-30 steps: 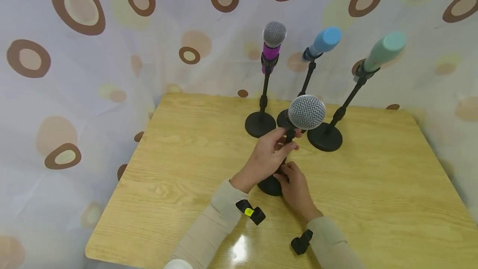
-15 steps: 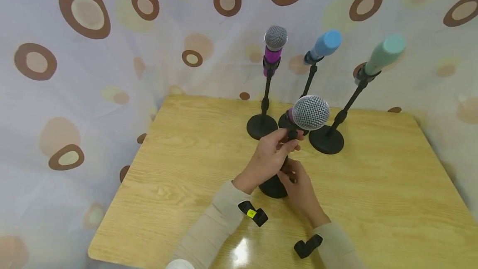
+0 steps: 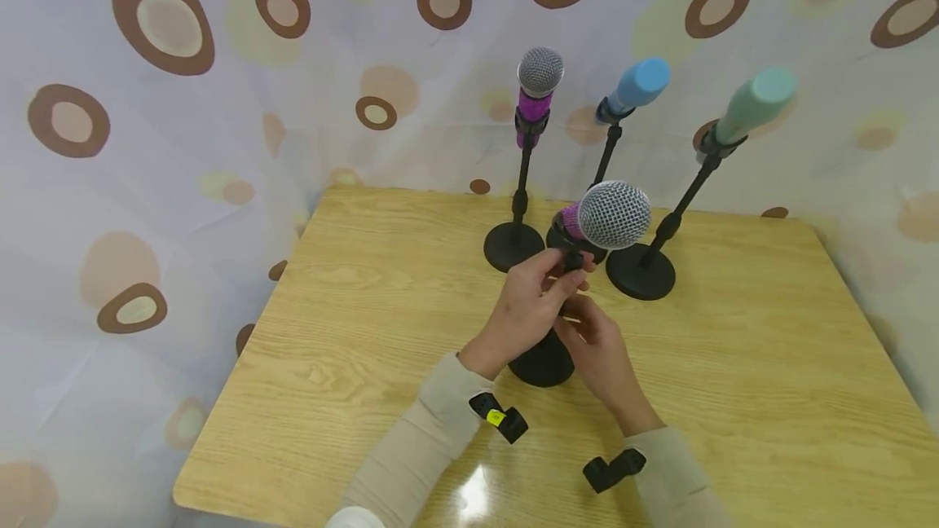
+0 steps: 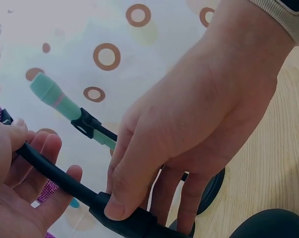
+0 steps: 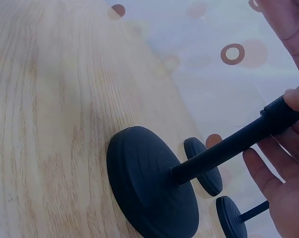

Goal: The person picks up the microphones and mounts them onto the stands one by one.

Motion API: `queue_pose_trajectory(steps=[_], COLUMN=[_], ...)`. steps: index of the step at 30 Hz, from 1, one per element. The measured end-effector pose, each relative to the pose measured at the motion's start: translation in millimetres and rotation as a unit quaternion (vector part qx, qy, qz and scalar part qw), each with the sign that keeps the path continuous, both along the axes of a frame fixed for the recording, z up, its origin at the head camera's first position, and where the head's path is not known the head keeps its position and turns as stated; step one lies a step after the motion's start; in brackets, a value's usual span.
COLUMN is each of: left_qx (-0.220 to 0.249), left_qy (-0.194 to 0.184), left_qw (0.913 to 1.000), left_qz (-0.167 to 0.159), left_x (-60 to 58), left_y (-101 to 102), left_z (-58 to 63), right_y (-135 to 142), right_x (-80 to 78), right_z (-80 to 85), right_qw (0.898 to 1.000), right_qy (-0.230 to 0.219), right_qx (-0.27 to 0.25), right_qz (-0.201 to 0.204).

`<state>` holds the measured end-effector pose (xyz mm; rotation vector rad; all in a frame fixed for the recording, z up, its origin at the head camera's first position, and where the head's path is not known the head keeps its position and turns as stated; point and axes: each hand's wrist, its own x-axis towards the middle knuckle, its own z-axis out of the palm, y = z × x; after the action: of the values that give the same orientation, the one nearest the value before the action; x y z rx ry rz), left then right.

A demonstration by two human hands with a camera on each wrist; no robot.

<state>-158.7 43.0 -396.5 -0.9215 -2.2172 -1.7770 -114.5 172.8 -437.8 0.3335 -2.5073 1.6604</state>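
In the head view a microphone point(image 3: 614, 214) with a silver mesh head and a glittery purple body sits tilted in the clip of a black desktop stand. The stand's round base point(image 3: 541, 365) rests on the table. My left hand point(image 3: 519, 304) holds the upper stem point(image 4: 53, 171) just below the clip. Lower down, my right hand point(image 3: 601, 349) grips the thick collar point(image 5: 280, 115) of the stem with thumb and fingers. Part of the stem is hidden behind both hands in the head view.
Behind stand three similar stands on the wooden table point(image 3: 352, 332): one with a purple microphone point(image 3: 535, 104), one with a blue microphone point(image 3: 640, 84), and one with a mint-green microphone point(image 3: 756, 104). A patterned cloth point(image 3: 220, 145) hangs behind and beside the table.
My right hand has moved up the stem, away from the base. The held microphone's head has shifted slightly right, and more of its purple body shows. My left hand keeps its hold.
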Motion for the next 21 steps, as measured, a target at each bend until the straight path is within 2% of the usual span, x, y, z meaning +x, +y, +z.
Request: queue_pose_trajectory(steps=[4,8,11,21], left_qx=[-0.008,-0.014,-0.010,0.000], left_qy=[0.000,0.001,-0.003,-0.015], left_qw=[0.9999,0.9999,0.9999,0.9999], left_qz=[0.006,0.008,0.006,-0.001], left_x=[-0.6,-0.5,0.0,0.4], left_y=[0,0,1,1], left_z=[0.9,0.9,0.8,-2.1], right_y=[-1,2,4,9], right_x=[-4.0,-11.3,-14.1,-10.0], right_z=[-0.1,-12.7,-21.9,-26.3], right_qw=[1.000,1.000,1.000,0.999], right_qy=[-0.003,-0.007,0.011,0.033], right_qx=[-0.004,-0.005,0.014,0.043], right_qz=[0.001,-0.001,0.001,0.003])
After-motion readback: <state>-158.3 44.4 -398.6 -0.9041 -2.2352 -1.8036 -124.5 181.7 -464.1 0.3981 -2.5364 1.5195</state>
